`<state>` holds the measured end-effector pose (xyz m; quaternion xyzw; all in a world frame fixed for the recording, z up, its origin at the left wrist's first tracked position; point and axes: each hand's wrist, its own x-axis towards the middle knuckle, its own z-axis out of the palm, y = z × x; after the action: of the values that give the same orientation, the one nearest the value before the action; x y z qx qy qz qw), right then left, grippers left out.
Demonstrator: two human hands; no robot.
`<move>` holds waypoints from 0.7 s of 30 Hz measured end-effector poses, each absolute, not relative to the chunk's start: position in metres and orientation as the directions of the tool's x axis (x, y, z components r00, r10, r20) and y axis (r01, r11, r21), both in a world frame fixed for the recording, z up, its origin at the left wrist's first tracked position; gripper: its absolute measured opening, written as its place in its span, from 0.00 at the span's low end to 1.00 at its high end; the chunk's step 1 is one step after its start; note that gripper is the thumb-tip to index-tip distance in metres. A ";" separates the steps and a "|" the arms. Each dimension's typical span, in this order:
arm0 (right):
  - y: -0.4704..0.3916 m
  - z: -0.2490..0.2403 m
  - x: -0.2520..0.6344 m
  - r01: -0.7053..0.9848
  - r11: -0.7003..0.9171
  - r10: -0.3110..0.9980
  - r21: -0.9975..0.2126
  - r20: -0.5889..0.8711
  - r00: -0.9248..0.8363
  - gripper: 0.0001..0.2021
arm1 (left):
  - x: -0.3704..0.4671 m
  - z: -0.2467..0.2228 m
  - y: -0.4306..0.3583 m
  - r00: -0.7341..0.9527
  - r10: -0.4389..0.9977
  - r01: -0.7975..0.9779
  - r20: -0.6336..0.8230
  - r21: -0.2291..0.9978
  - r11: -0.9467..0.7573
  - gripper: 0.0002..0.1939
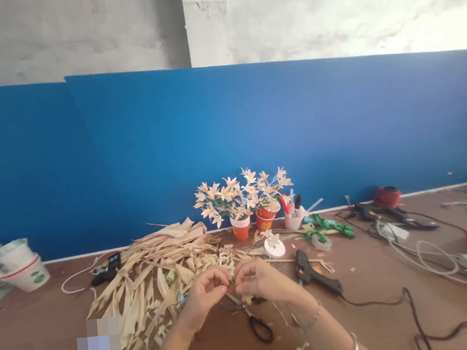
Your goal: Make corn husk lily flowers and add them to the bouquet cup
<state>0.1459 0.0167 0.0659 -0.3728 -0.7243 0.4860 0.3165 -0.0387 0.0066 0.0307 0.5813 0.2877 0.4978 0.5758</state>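
Your left hand (204, 297) and right hand (260, 281) meet above the brown worktop (375, 271), the fingers (219, 276) of both pinched close on a small green piece (232, 282) between their tips. Just below the fingers, toward you, lie black-handled scissors (242, 307). A heap of dried strips (133, 294) spreads to their left; a black glue gun (320, 280) lies to their right. Beyond them, pale flowers (249, 192) stand in red-and-white cups (241, 231).

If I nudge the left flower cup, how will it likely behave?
The left flower cup may tip, since its flowers spread well beyond its rim. The petals look thin, so probably fragile. Its flowers crowd the neighbouring cup's, so might snag.
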 end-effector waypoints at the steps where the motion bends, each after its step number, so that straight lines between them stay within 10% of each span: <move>1: 0.017 0.065 0.145 0.220 0.231 0.851 -0.948 0.087 -0.517 0.04 | -0.039 0.030 0.007 0.326 0.907 -0.208 0.267 0.956 -0.207 0.05; 21: 0.011 0.061 0.130 0.532 0.335 0.942 -0.777 0.264 -0.208 0.07 | -0.030 0.028 0.010 0.108 0.990 -0.021 0.085 0.996 -0.083 0.10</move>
<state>0.1298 0.0110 0.0606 -0.5070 -0.7269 0.2745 0.3730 -0.0303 0.0103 0.0281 0.5431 0.4463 0.4966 0.5092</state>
